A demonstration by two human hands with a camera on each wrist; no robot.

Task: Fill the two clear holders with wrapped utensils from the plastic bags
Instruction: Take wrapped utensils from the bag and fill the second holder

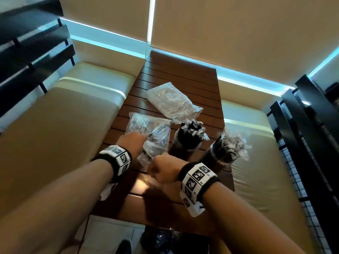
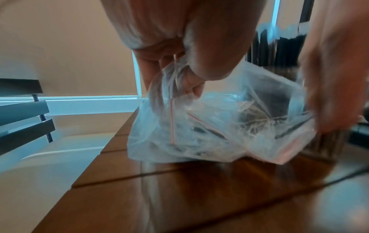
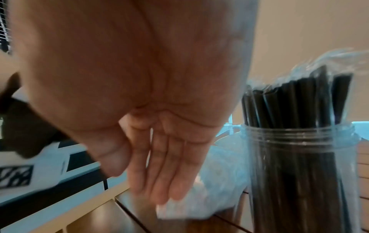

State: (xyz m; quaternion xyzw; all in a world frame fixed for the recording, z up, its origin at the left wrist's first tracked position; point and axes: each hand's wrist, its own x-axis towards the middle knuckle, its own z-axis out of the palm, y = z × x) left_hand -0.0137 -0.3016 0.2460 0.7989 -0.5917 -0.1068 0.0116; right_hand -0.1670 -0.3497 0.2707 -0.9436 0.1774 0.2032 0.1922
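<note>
I've got the left hand (image 2: 179, 52) pinching the near plastic bag (image 2: 219, 119) at its top edge, thumb and fingers curled into a bunch of film right by the red zip strip, bag bottom resting on the slatted wood table (image 2: 179, 197). Inside the bag: a few dark wrapped utensils, blurry, can't count them.

Right hand (image 3: 159, 141) sits just to the right of the left one, fingers straight and close together, pointing down, tips touching or nearly touching the bag's lower corner; motion blur, can't tell which. It's got nothing in its grasp.

Just beyond the right hand stands the near clear holder (image 3: 299, 173), upright, packed w/ black wrapped utensils (image 3: 289, 102), wrapper ends sticking out above the rim. In the head view that's the holder beyond the right wrist; the second holder (image 1: 187, 143) is just past the right-hand knuckles, also upright and full of wrapped utensils, close beside the bag I'm holding.

Farther out from both hands, a second plastic bag (image 1: 172, 103) lies flat on the table, well apart from the fingers. Cushioned bench seats (image 1: 73, 116) flank the table on both sides.
</note>
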